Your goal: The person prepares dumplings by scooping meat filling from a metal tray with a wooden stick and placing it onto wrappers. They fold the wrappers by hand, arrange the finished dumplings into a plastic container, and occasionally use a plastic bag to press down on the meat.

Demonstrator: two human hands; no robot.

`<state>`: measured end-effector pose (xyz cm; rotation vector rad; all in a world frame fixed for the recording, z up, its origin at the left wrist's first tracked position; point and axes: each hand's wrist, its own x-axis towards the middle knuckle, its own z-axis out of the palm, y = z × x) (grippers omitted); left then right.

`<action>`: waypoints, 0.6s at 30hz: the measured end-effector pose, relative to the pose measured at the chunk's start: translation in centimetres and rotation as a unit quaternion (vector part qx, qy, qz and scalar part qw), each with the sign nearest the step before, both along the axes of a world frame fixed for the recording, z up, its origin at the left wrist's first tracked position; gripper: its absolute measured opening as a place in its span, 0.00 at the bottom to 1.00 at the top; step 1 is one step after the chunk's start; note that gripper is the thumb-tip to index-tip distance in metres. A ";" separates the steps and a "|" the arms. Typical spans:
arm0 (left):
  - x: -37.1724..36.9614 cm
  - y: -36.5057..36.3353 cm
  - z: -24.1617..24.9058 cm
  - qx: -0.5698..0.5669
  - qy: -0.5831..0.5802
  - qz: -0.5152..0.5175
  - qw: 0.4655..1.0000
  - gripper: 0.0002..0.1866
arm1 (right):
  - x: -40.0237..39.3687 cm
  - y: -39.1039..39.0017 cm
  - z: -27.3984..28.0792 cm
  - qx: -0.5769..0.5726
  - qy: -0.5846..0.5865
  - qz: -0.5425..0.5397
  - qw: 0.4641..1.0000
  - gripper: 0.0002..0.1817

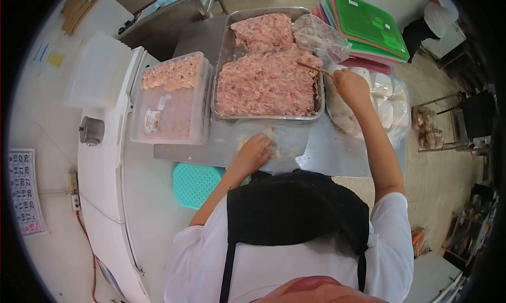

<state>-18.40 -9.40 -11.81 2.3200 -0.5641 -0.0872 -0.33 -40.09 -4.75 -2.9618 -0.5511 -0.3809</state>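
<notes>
My right hand (350, 87) grips a thin brown stick-like utensil (313, 68), its tip at the right side of the ground meat (269, 84). That pink meat fills much of a large metal tray (215, 100). Near the table's front edge, my left hand (256, 151) has its fingers curled over a small pale piece, too hidden to name. Thin pale scraps (284, 151) lie beside those fingers. Left of the tray, a clear plastic container (206, 131) holds rows of pinkish filled pieces (171, 73) at its far end.
A plastic bag with stacked white rounds (385, 110) sits at the right, under my right forearm. Green and red plastic lids or trays (371, 26) are piled behind it. Crumpled clear plastic (319, 36) covers the tray's far corner. A turquoise perforated stool (196, 184) stands below the table.
</notes>
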 end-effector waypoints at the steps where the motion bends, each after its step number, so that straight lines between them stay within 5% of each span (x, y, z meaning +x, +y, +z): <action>1: -0.5 -0.9 -0.3 -0.008 -0.016 0.003 1.000 0.15 | 0.7 0.1 -1.1 0.024 -0.025 0.049 0.998 0.11; 3: -1.3 -2.4 -0.7 -0.024 -0.046 0.012 0.999 0.14 | 1.2 0.8 -2.8 0.071 -0.073 0.147 0.984 0.10; 10: -1.1 -2.7 -3.1 -0.041 -0.031 0.138 0.989 0.10 | -0.7 -1.0 -2.2 0.055 0.031 0.090 0.994 0.14; 15: 0.6 -3.3 0.8 -0.113 -0.092 0.275 0.950 0.13 | -4.1 0.3 -1.7 0.046 0.035 0.172 0.983 0.11; 18: 1.1 -1.8 0.7 -0.062 -0.058 0.309 0.947 0.12 | -4.3 0.3 -1.3 0.042 0.029 0.197 0.979 0.10</action>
